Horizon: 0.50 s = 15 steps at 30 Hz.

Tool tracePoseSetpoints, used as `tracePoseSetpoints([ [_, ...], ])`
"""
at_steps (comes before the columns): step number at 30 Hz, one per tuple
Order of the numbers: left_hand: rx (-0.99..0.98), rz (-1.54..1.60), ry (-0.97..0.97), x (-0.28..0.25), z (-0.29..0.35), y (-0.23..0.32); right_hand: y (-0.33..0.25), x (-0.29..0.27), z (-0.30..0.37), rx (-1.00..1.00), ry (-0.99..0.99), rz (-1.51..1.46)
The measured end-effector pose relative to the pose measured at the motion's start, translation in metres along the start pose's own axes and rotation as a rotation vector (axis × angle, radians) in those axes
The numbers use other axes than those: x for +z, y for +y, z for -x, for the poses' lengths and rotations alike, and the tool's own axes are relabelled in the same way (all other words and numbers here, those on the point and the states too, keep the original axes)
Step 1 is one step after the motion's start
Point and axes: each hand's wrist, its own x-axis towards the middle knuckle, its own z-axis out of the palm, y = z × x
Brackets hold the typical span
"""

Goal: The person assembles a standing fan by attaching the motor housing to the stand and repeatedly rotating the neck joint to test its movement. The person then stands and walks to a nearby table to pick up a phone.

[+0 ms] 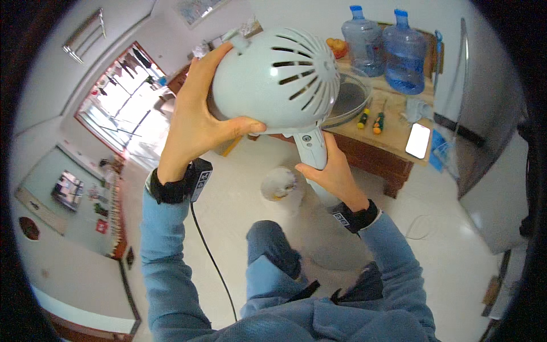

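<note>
A pale grey-white electric fan's rounded motor housing (268, 85), with a ring of dark vent slots, is held up before me. My left hand (196, 111) spreads around its left side, thumb underneath and fingers reaching up toward the small knob (239, 41) on top. Below the housing, my right hand (340, 176) is wrapped around the fan's neck (310, 149), where a screw shows. The lower end of the neck fades behind my right wrist. Part of my left fingers is hidden behind the housing.
On the wooden table (364, 147) lie two screwdrivers (379, 122), a lit phone (419, 141), a crumpled cloth (417, 108) and a round wire grille (364, 85). Two blue water jugs (404, 54) stand behind. A whitish bin (279, 185) sits on the floor.
</note>
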Motion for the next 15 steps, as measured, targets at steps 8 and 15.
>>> tracePoseSetpoints([
  [8, -0.225, 0.532, 0.588, 0.05, 0.088, -0.023, -0.043, -0.015, 0.003, 0.276, -0.105, 0.102],
  [15, -0.547, 1.051, 0.542, 0.174, 0.134, -0.006, -0.124, -0.04, 0.0, -0.183, 0.135, 0.008],
])
